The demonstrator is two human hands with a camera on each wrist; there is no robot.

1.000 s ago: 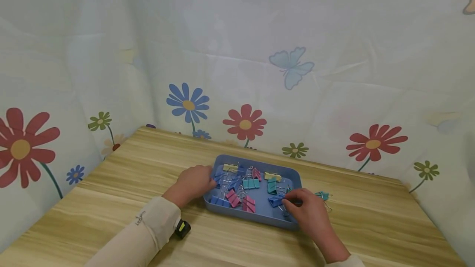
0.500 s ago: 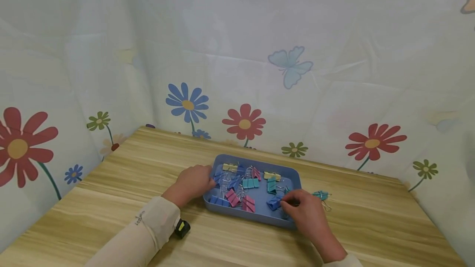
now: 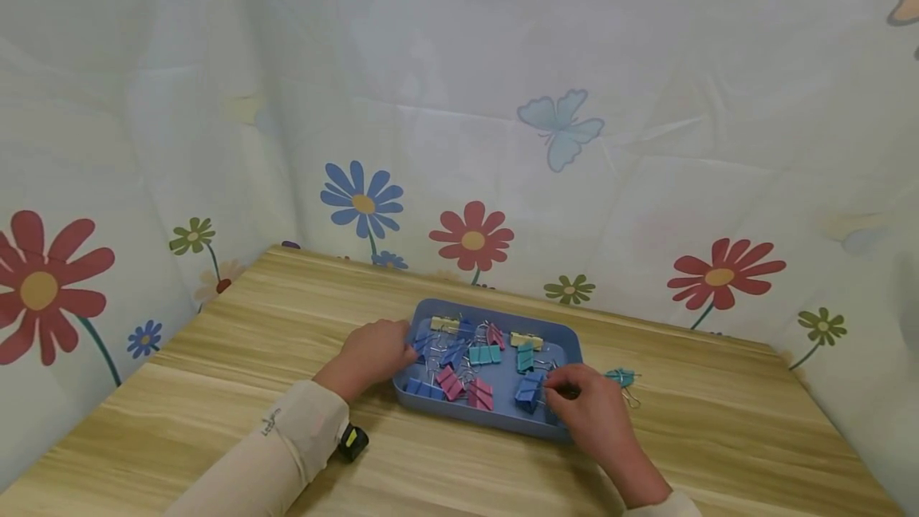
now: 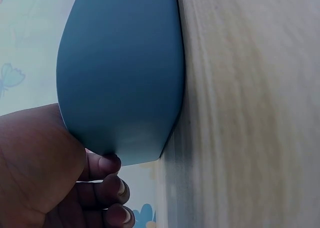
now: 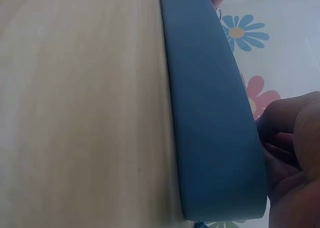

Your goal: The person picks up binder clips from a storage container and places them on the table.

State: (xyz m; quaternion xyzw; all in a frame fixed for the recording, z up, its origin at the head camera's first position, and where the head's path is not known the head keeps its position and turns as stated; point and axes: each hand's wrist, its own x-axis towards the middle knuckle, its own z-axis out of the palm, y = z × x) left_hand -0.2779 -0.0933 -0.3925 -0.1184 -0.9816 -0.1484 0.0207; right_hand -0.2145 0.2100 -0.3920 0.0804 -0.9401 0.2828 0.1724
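A blue rectangular tray (image 3: 488,419) holds several binder clips in blue, pink, teal and yellow. My left hand (image 3: 376,351) grips the tray's left end; in the left wrist view its fingers (image 4: 112,190) curl at the rim of the tray wall (image 4: 120,63). Over the tray's right end, my right hand (image 3: 594,409) pinches a blue binder clip (image 3: 529,392) by its wire handle, between thumb and forefinger. The right wrist view shows that hand (image 5: 295,153) behind the tray wall (image 5: 215,128), which hides the clip.
A teal binder clip (image 3: 621,377) lies on the wooden table (image 3: 431,477) just right of the tray. Inside, pink clips (image 3: 481,394) and a teal clip (image 3: 484,355) lie left of the held one. A flowered curtain (image 3: 459,142) stands behind the table.
The blue binder clip in my right hand has turned so its broad face shows, and the hand has shifted slightly left. My left hand stays on the tray.
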